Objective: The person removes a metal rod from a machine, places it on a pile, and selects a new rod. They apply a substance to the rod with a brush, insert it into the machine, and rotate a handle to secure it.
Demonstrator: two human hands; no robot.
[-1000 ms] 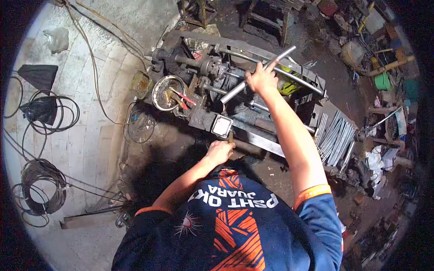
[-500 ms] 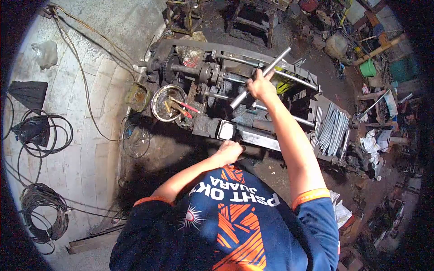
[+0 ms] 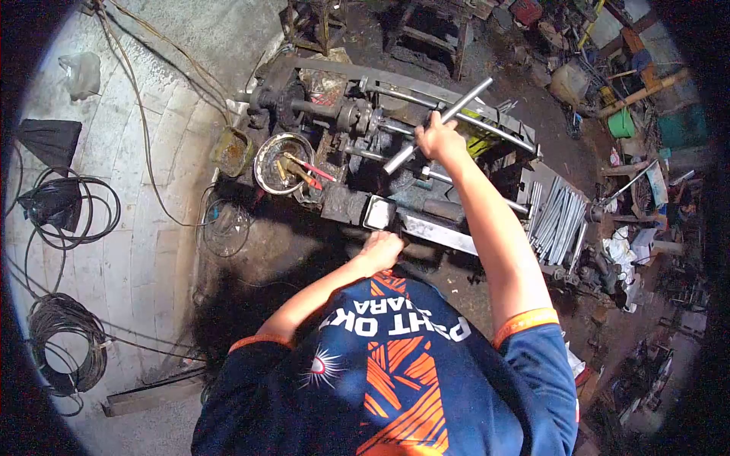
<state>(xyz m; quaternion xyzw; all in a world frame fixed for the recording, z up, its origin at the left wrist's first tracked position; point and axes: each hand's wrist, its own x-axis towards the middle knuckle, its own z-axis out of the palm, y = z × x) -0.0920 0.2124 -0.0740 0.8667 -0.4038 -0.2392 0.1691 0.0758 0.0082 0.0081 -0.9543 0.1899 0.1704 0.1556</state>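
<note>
My right hand (image 3: pixel 440 140) is wrapped round a thick, smooth metal bar (image 3: pixel 471 95), which slants across the machine (image 3: pixel 319 112). The bar's near end points toward me and to the left, and its far end reaches past the machine's back rail. Closer to my body, my left hand (image 3: pixel 382 251) is closed at the machine's front edge, just below a small white-lined square tray (image 3: pixel 379 213). Whatever its fingers hold, if anything, is hidden. Left of the tray, a round pan (image 3: pixel 264 169) contains brushes with red and wooden handles.
Many thin metal rods (image 3: pixel 557 220) lie bundled at the machine's right end. A yellowish container (image 3: pixel 231 151) hangs at its left. Coiled black cables (image 3: pixel 67 346) lie at the far left. Wooden stands (image 3: pixel 430 38) and clutter are behind and to the right.
The view has shifted slightly. My right hand still grips the bar, which keeps nearly the same slant. My left hand stays closed at the front edge.
</note>
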